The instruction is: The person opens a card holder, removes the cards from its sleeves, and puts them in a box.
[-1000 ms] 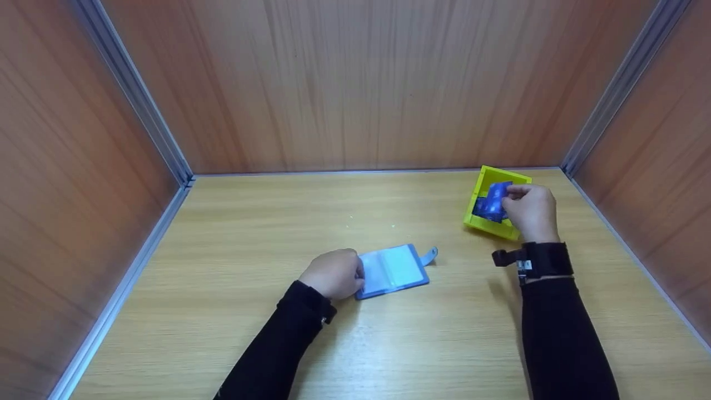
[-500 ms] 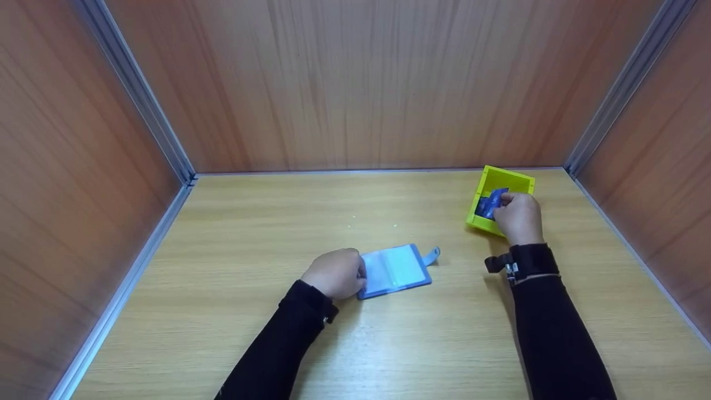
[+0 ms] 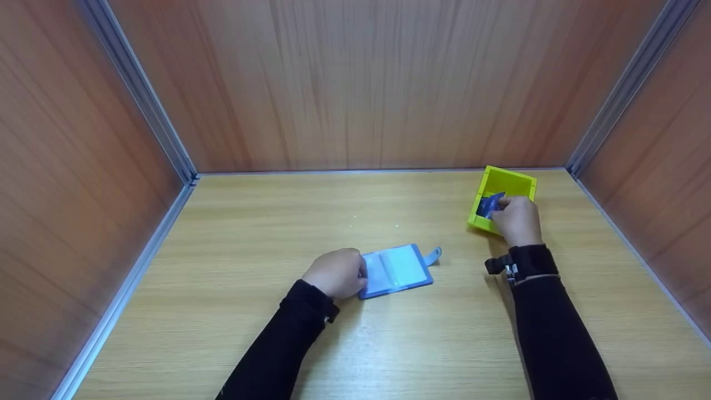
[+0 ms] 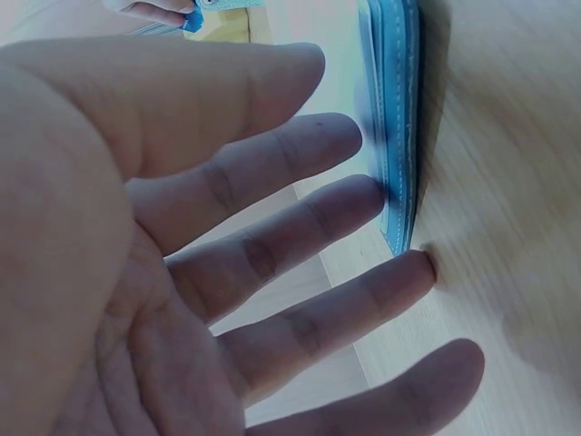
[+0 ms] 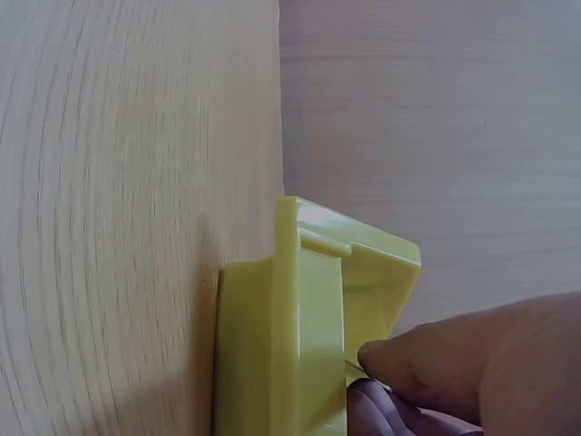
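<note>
A light-blue card holder [image 3: 405,266] lies open on the table with its strap sticking out to the right. My left hand [image 3: 336,273] is at its left edge. In the left wrist view the fingers [image 4: 318,209] are spread and nearly straight, and some tips touch the holder's stitched edge [image 4: 399,118]. My right hand [image 3: 519,219] reaches into a yellow box [image 3: 508,180] at the back right, pinching a thin blue card [image 3: 494,203] between thumb and fingers. Only the card's thin edge shows in the right wrist view, beside the box wall [image 5: 318,336].
Wood-grain panels with grey metal strips enclose the table [image 3: 266,222] at the back and both sides. The yellow box stands close to the back panel [image 3: 355,83]. Another dark-blue item [image 3: 482,206] lies in the box, partly covered. Tiny white specks dot the tabletop.
My right hand has moved slightly left and lower in the picture, taking the blue card deeper into the yellow box. The left hand and the card holder have stayed in place.
</note>
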A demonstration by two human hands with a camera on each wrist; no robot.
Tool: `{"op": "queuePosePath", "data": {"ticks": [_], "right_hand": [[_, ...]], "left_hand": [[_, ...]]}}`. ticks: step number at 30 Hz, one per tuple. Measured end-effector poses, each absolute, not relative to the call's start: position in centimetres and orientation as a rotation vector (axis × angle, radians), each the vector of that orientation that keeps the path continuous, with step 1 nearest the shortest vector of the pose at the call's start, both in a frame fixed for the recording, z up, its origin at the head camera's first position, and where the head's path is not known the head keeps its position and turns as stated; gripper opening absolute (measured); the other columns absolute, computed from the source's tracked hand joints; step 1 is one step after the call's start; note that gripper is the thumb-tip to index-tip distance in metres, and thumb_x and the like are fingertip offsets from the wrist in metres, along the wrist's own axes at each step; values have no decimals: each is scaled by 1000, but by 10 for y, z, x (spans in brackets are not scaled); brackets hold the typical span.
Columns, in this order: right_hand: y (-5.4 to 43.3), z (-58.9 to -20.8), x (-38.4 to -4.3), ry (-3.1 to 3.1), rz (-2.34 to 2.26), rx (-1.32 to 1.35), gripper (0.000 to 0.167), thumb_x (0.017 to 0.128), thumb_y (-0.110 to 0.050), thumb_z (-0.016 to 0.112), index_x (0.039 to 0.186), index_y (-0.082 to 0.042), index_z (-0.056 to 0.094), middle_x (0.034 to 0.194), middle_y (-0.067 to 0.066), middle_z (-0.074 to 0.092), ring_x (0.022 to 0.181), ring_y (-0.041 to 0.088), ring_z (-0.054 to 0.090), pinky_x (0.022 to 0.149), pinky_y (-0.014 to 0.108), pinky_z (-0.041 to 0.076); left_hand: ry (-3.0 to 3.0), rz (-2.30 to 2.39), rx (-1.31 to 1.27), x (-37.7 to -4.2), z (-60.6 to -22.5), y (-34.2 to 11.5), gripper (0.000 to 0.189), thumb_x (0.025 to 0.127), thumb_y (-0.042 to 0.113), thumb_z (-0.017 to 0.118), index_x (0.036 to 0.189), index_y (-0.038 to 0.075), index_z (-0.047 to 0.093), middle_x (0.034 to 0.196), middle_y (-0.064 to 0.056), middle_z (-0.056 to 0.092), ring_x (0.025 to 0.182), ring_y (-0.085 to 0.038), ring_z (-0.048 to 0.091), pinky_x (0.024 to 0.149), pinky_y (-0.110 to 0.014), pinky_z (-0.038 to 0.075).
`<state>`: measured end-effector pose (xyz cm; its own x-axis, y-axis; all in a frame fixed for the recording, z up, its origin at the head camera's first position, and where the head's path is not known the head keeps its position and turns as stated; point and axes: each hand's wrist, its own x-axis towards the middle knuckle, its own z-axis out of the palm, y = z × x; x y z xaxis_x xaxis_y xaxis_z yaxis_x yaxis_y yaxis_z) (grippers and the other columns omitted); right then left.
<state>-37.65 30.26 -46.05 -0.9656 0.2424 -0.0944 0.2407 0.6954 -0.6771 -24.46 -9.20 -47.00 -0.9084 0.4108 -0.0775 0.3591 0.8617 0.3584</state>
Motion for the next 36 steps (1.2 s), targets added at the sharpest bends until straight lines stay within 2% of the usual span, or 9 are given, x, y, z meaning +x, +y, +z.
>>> {"op": "queuePosePath", "data": {"ticks": [6,10,13,18,23,27,31,36], "right_hand": [[302,-460,-376,-2907,1146,-411,49,109,-9,66,156,4,63,160,26,65,146,40,62,125,57,52],[299,-454,-373,-2895,1157,-408,49,111,-14,65,158,2,63,162,24,64,145,39,61,126,57,51],[293,-447,-369,-2859,1134,-348,47,112,-18,66,155,1,66,157,23,68,144,39,64,124,57,53],[272,-434,-355,-2792,1074,-111,41,109,-19,68,144,3,74,139,24,76,131,40,71,115,56,59],[239,-423,-338,-2810,1013,109,38,107,-17,69,138,3,75,128,25,79,114,39,76,99,52,64],[209,-420,-327,-2903,1001,207,35,108,-18,71,138,-1,76,126,20,80,110,34,77,96,48,66],[181,-427,-317,-3003,965,358,33,107,-19,75,136,-3,77,120,15,81,107,30,78,93,45,68],[153,-441,-304,-3086,876,583,39,104,-24,82,136,-2,78,117,13,82,104,27,78,90,43,67]], "left_hand": [[2885,507,601,-246,-470,-91,19,99,18,81,81,17,84,85,5,74,77,-15,61,82,-42,60],[2877,516,601,-246,-470,-91,18,100,18,80,82,17,84,85,5,76,78,-15,62,85,-42,61],[2879,515,608,-246,-471,-91,17,100,18,80,83,17,85,87,4,78,80,-15,63,88,-43,62],[2883,520,623,-246,-470,-93,17,100,16,79,86,17,86,90,3,81,82,-15,65,90,-44,63],[2862,526,642,-245,-469,-93,18,100,15,78,84,16,86,84,6,77,78,-14,62,85,-41,60],[2868,512,641,-246,-468,-92,19,101,15,79,83,17,85,80,7,74,76,-14,60,81,-40,58],[2872,509,638,-247,-468,-91,19,102,16,79,84,18,85,83,6,77,78,-15,63,84,-42,60],[2868,495,635,-248,-469,-89,16,102,18,80,86,19,84,85,6,76,79,-15,63,82,-42,59]]}}
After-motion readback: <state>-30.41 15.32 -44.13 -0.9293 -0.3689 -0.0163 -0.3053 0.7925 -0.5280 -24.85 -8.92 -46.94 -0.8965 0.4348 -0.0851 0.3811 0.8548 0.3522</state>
